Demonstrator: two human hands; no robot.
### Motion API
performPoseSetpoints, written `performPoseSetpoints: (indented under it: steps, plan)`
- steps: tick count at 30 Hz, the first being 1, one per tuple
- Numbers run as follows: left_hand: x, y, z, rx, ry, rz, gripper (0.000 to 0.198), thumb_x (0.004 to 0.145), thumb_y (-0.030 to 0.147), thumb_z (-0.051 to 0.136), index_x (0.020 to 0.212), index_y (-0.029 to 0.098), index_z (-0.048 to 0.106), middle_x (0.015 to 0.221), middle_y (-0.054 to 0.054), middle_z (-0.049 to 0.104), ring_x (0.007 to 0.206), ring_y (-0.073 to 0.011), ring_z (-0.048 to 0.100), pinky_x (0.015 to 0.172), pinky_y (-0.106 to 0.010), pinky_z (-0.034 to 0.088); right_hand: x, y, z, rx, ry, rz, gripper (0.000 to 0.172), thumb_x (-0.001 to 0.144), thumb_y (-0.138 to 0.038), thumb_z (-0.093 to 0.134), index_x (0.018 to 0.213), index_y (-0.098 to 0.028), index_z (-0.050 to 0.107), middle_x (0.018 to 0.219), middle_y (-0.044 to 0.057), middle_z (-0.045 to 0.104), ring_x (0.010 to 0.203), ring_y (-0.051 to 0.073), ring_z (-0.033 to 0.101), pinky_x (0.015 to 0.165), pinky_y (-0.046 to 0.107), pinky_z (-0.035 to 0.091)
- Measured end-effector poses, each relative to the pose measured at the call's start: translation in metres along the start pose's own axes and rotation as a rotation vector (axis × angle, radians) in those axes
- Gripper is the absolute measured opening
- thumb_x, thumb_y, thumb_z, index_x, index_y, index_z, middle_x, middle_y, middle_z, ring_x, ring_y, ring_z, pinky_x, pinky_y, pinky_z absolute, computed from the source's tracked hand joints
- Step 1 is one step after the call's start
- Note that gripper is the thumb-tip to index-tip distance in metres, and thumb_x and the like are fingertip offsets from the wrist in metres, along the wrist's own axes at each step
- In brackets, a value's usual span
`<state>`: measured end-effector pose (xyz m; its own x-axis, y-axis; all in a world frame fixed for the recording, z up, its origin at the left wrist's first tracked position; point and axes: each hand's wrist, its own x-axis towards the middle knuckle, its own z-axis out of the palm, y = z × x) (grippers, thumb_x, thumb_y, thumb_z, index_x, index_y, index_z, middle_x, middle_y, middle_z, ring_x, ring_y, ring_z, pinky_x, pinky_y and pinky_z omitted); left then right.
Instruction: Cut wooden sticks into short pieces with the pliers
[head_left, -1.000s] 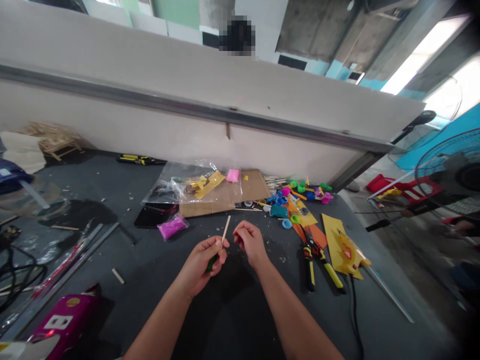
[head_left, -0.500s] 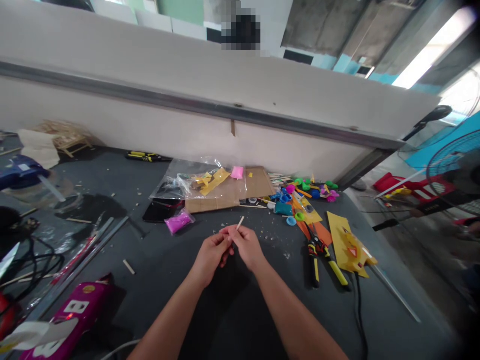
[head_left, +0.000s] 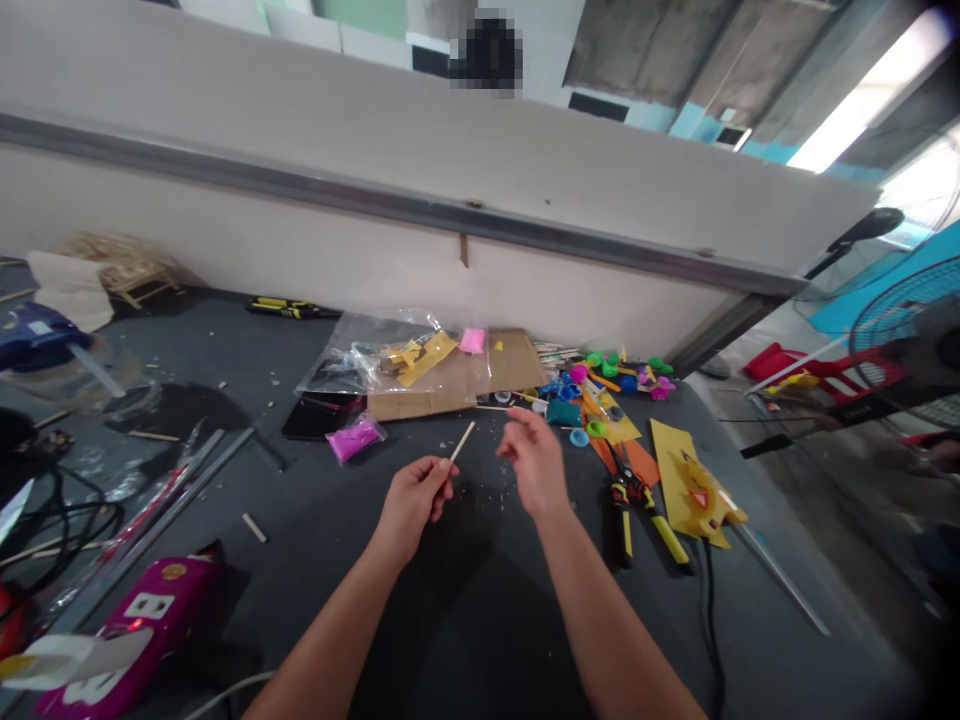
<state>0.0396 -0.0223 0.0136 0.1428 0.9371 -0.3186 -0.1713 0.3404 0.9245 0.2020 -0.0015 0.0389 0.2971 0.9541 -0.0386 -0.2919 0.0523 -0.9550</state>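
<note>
My left hand (head_left: 415,497) is closed in a pinch on a thin wooden stick (head_left: 462,441) that points up and to the right above the dark table (head_left: 465,620). My right hand (head_left: 534,463) hovers a short way to the right of the stick, apart from it, with its fingers loosely curled and nothing visible in them. Small pale crumbs lie on the table under both hands.
Yellow-handled pliers (head_left: 626,510) and a yellow card (head_left: 686,480) lie to the right. Behind are cardboard (head_left: 450,385), a plastic bag (head_left: 360,360), a pink bag (head_left: 354,437) and several coloured plastic bits (head_left: 600,385). Metal rods (head_left: 172,490), cables and a magenta box (head_left: 127,625) lie left. A white partition backs the table.
Both hands were together on the stick half a second ago. The right hand has let go and moved right and away; the left hand still holds the stick.
</note>
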Motion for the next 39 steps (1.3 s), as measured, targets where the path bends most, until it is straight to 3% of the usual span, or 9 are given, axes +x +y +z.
performPoseSetpoints:
  steps: [3,5,15,21,25,28,31,34,39]
  plan:
    - [-0.001,0.002,0.001,0.025,-0.012,-0.018,0.031,0.074,0.044,0.055,0.073,0.014,0.057,0.049,0.004,0.047,0.036,-0.0027,0.033,0.033,-0.014,0.024,-0.014,0.013,0.021,-0.110,-0.302,0.107,0.024,0.069,-0.030,0.064,0.090,-0.018,0.063,0.072,-0.001,0.059,0.061,0.010,0.053,0.058,0.022,0.044]
    - [-0.003,0.004,0.002,0.055,-0.035,-0.027,0.031,0.074,0.044,0.055,0.072,0.014,0.057,0.049,0.004,0.048,0.035,-0.0027,0.033,0.032,-0.014,0.024,-0.018,0.020,0.027,-0.143,-0.336,0.120,0.018,0.070,-0.030,0.064,0.082,-0.017,0.065,0.064,-0.002,0.058,0.055,0.009,0.051,0.052,0.021,0.041]
    - [-0.001,0.000,0.000,0.043,-0.036,-0.043,0.030,0.075,0.044,0.053,0.068,0.015,0.053,0.047,0.005,0.044,0.036,-0.0031,0.032,0.032,-0.014,0.022,0.014,0.022,-0.011,0.013,0.207,0.055,0.022,0.064,-0.036,0.069,0.065,-0.015,0.062,0.055,-0.002,0.056,0.044,0.007,0.044,0.040,0.019,0.034]
    - [0.001,-0.003,0.006,0.097,-0.002,-0.036,0.033,0.072,0.047,0.055,0.067,0.014,0.054,0.048,0.004,0.047,0.036,-0.0046,0.037,0.032,-0.015,0.028,-0.016,0.036,0.024,-0.147,-0.331,0.229,0.030,0.068,-0.042,0.065,0.082,-0.016,0.065,0.060,-0.001,0.059,0.047,0.010,0.051,0.045,0.021,0.041]
    - [-0.002,0.003,0.002,0.082,-0.005,-0.114,0.044,0.074,0.056,0.048,0.067,0.014,0.056,0.048,0.001,0.052,0.036,-0.0081,0.042,0.032,-0.019,0.033,-0.016,0.041,0.026,-0.002,-0.214,0.194,0.031,0.077,-0.045,0.054,0.074,-0.016,0.062,0.065,0.002,0.061,0.055,0.012,0.056,0.054,0.024,0.045]
    - [0.000,0.014,-0.011,0.059,0.063,-0.056,0.048,0.078,0.056,0.040,0.058,0.015,0.053,0.036,0.005,0.037,0.029,-0.0059,0.029,0.029,-0.018,0.023,-0.007,0.046,0.015,0.030,-0.128,0.154,0.026,0.076,-0.041,0.053,0.081,-0.017,0.061,0.070,0.003,0.062,0.066,0.014,0.058,0.063,0.027,0.047]
    - [0.004,0.031,-0.034,0.004,0.234,0.193,0.037,0.079,0.044,0.041,0.062,0.015,0.056,0.042,0.004,0.038,0.037,-0.0067,0.037,0.037,-0.019,0.032,-0.003,0.051,0.018,-0.273,-0.254,0.094,0.023,0.078,-0.031,0.047,0.086,-0.018,0.063,0.066,-0.001,0.057,0.055,0.011,0.051,0.057,0.023,0.042]
    - [0.011,0.045,-0.063,-0.100,0.509,0.404,0.018,0.067,0.024,0.053,0.081,0.015,0.059,0.064,0.002,0.051,0.053,-0.0076,0.049,0.051,-0.019,0.042,-0.001,0.051,0.044,-0.626,-0.398,-0.060,0.023,0.077,-0.023,0.044,0.087,-0.022,0.065,0.070,-0.002,0.059,0.059,0.011,0.050,0.058,0.022,0.039]
    - [0.022,0.046,-0.102,-0.166,0.595,0.459,0.035,0.063,0.016,0.059,0.098,0.016,0.053,0.083,0.000,0.056,0.073,-0.0095,0.059,0.078,-0.029,0.048,0.011,0.054,0.108,-0.890,-0.480,-0.163,0.031,0.077,-0.032,0.055,0.107,-0.026,0.061,0.068,-0.005,0.059,0.062,0.012,0.052,0.060,0.021,0.037]
